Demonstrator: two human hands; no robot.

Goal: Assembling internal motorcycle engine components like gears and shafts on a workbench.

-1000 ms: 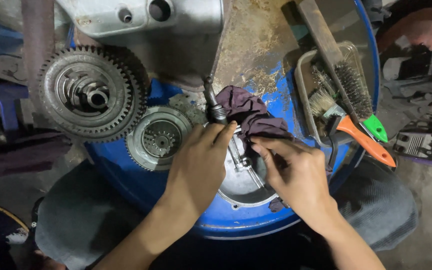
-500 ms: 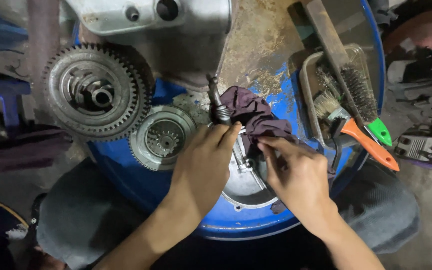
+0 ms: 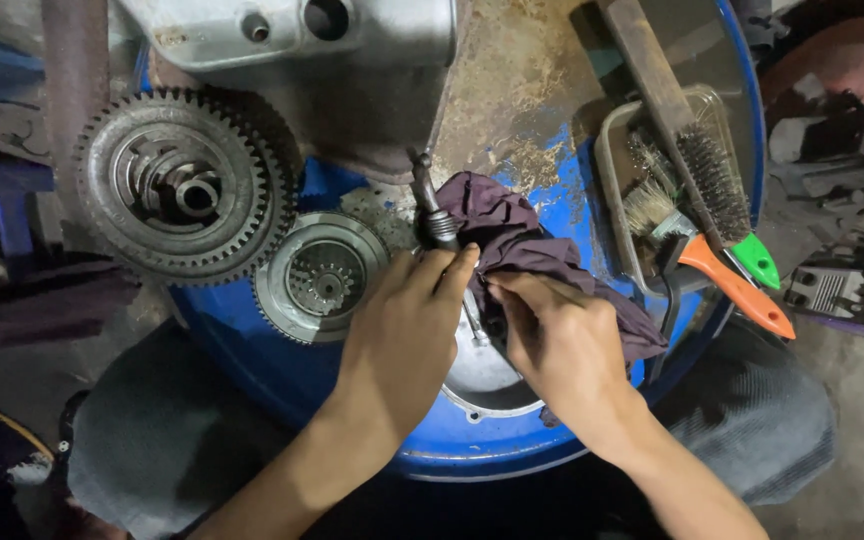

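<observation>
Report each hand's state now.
Left hand: closed on the metal shaft.
Right hand: fingers pinching the purple rag.

left hand (image 3: 402,335): bare, no glove, no ring and no watch to see
right hand (image 3: 562,350): bare also, nails cut short
forearms: both uncovered down to the bottom edge of the picture, no sleeve is visible
wrists: no band, no bracelet
legs: covered by grey trousers (image 3: 132,440) of a ribbed cloth, one knee seen at the left and one at the right
trouser surface: dull, a little dusty, without pattern or print
</observation>
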